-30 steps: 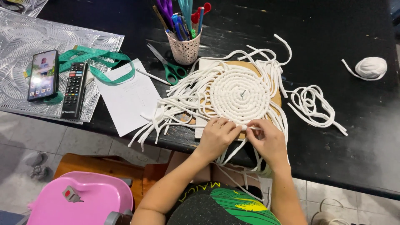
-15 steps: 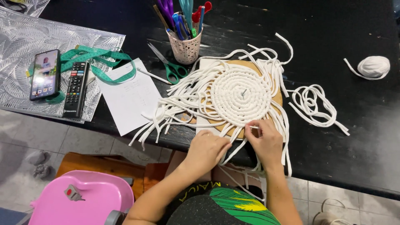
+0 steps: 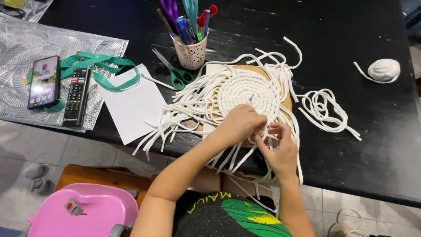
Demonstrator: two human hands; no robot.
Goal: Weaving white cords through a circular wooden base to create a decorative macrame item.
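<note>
Head view. A round coiled cord mat lies flat on a wooden disc at the near edge of the black worktop. Being circular, the mat has no long axis; its loose white cord ends fan outward, chiefly to the left and toward the person, some hanging over the worktop edge.

The left hand rests curled on the mat's near rim, fingers bent down onto the cords. The right hand lies just beside it, fingertips pinched on cord strands at the rim. What exactly each finger holds is hidden by the hands themselves, as is the near part of the mat and disc.

A loose cord bundle lies to the right of the mat, and a cord ball farther right. Left of the mat are green-handled scissors, a pen cup, a white paper sheet, a green tape measure, a remote control and a phone.
</note>
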